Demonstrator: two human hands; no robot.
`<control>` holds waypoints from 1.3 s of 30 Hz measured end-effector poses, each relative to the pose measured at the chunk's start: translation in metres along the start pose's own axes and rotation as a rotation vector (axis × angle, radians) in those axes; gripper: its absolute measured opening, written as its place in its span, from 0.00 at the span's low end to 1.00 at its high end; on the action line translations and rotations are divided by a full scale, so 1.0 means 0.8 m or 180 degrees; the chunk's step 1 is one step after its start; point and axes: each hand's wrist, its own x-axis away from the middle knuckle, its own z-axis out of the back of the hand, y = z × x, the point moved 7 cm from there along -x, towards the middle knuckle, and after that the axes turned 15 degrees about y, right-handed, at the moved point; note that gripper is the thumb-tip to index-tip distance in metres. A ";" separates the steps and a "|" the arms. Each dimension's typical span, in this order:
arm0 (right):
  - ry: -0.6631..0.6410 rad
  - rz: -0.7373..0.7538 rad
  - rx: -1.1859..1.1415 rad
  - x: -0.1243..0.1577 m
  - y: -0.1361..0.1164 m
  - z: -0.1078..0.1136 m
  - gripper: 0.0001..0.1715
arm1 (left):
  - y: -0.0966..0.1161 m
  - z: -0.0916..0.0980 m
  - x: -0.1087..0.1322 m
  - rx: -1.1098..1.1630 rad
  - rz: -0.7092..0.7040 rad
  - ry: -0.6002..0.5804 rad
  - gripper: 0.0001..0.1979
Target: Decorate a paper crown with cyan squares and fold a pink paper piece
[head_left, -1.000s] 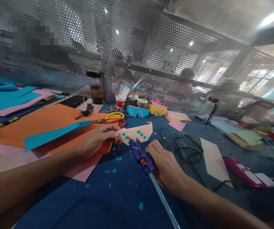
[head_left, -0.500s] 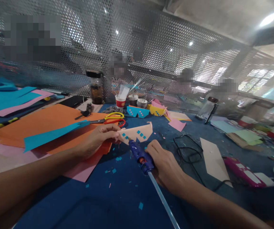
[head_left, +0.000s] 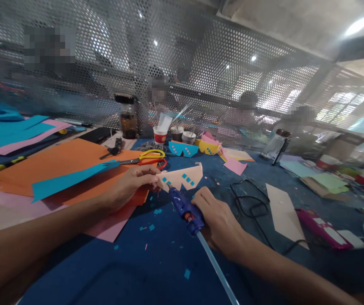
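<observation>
My left hand point(head_left: 139, 183) pinches the left end of a pale pink paper cutout point(head_left: 176, 175) that carries small blue squares in two slanting rows. In my right hand point(head_left: 216, 216) is a blue hot glue gun point(head_left: 185, 209), fingers wrapped round its handle. Its nozzle points up and left at the cutout's lower left squares; whether it touches the paper I cannot tell. A long clear glue stick point(head_left: 215, 264) runs out of the gun's back. Small blue paper scraps point(head_left: 152, 227) lie on the blue table below.
Orange sheets point(head_left: 70, 165), a blue strip point(head_left: 70, 182) and scissors point(head_left: 152, 157) lie at left. Behind stand a blue cutout point(head_left: 183, 149), a yellow one point(head_left: 208, 148), paper cups point(head_left: 160, 135) and a jar point(head_left: 127, 118). A black cord point(head_left: 248, 197) and magenta device point(head_left: 324, 228) are at right.
The glue gun's nozzle has shifted slightly left and up along the cutout. My left hand and the paper have hardly moved.
</observation>
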 end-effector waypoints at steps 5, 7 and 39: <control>0.0076 0.0018 -0.0002 -0.002 0.001 -0.002 0.13 | -0.005 0.001 -0.003 0.0055 -0.0020 -0.0052 0.09; 0.0118 0.0036 0.0001 -0.003 0.001 -0.002 0.12 | -0.008 0.002 -0.004 0.0077 -0.0010 -0.0082 0.09; 0.1579 -0.1151 -0.0993 -0.011 0.030 0.047 0.12 | -0.011 0.028 -0.040 -0.0520 -0.0229 0.0144 0.15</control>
